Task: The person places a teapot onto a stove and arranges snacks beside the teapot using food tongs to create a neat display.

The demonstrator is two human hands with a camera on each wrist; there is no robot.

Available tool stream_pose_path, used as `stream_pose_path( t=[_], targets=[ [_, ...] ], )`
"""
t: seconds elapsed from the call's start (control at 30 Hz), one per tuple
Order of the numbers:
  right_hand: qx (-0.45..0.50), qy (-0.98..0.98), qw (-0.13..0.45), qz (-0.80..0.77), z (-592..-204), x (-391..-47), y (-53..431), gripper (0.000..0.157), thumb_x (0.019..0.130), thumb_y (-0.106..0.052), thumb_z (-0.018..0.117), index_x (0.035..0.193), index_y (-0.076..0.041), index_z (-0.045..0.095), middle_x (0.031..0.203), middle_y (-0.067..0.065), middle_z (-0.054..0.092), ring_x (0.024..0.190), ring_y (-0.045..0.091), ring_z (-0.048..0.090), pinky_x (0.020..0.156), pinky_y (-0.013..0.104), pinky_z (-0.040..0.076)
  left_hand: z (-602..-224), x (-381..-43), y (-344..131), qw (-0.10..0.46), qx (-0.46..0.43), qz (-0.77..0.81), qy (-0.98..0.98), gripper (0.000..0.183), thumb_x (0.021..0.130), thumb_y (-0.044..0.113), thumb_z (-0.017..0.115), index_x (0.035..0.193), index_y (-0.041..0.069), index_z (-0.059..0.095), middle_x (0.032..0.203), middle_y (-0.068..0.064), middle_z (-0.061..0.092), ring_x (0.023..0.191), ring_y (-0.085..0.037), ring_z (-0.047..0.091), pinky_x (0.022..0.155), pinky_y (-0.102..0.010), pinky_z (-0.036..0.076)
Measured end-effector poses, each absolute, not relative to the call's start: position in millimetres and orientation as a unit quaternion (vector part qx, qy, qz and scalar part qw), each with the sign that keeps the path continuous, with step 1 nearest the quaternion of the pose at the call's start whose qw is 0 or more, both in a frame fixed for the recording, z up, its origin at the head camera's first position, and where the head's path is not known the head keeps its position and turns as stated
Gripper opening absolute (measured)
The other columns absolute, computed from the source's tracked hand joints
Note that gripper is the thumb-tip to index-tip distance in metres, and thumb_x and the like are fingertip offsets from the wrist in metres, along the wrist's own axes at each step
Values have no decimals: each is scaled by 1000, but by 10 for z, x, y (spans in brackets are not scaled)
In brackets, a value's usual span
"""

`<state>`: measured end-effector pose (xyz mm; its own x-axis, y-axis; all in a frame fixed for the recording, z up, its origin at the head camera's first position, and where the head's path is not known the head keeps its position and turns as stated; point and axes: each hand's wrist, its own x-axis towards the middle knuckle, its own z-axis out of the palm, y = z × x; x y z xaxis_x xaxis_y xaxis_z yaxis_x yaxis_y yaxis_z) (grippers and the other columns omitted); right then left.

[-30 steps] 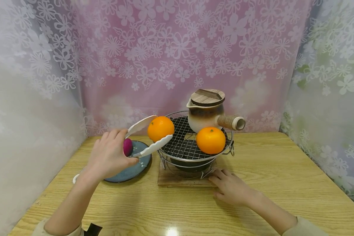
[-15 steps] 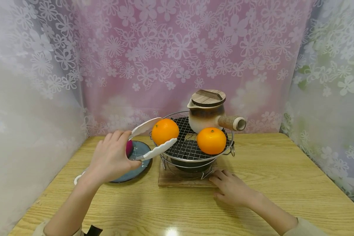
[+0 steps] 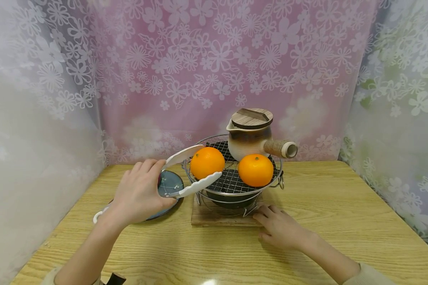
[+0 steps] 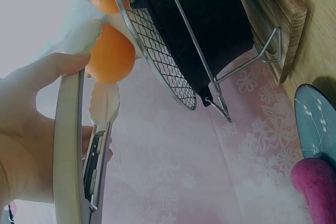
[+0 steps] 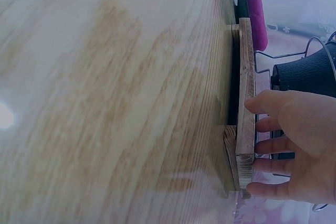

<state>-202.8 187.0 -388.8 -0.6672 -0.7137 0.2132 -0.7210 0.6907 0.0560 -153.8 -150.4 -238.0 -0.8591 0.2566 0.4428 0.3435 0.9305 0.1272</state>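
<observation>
My left hand (image 3: pixel 140 194) grips a pair of tongs with white scalloped tips (image 3: pixel 199 185). Between those tips sits an orange (image 3: pixel 207 163), held over the left part of a round wire grill (image 3: pixel 214 189); the left wrist view shows a gap between the orange (image 4: pixel 111 55) and the mesh. A second orange (image 3: pixel 255 170) rests on the grill's front right. Low on the right, my right hand (image 3: pixel 279 229) rests its fingertips on the corner of the wooden board (image 3: pixel 221 219) under the stove; its fingers look fairly straight in the right wrist view.
Behind the oranges, a clay pot (image 3: pixel 243 147) with a wooden lid (image 3: pixel 252 118) stands on the grill, handle pointing right. A blue plate (image 3: pixel 171 184) lies left, partly behind my left hand. A magenta, sweet-potato-shaped thing (image 4: pixel 315 187) is on it. A flowered curtain (image 3: pixel 214 71) closes the back.
My left hand has moved right and slightly down, bringing the tongs and orange from the grill's left edge to over the mesh. My right hand has stayed in place.
</observation>
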Motion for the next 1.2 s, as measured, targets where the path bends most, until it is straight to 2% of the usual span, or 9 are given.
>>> stream_pose_path(
  t=[0.53, 1.2],
  targets=[
    [394, -912, 111, 15, -3894, -2020, 1872, 36, 83, -26, 66, 112, -5, 60, 116, 15, 52, 98, 33, 51, 78, 47, 46, -2402, -1522, -1450, 201, -170, -92, -960, 79, 61, 33, 77, 126, -3, 50, 116, -15, 54, 104, -33, 47, 87, -51, 38],
    [388, -916, 98, 25, -3909, -2036, 1887, 38, 83, -26, 66, 114, -3, 60, 118, 17, 52, 101, 34, 51, 81, 49, 46, -2405, -1537, -1382, 200, -187, -83, -958, 75, 62, 32, 76, 125, -2, 52, 115, -13, 54, 102, -32, 47, 84, -49, 38]
  ],
)
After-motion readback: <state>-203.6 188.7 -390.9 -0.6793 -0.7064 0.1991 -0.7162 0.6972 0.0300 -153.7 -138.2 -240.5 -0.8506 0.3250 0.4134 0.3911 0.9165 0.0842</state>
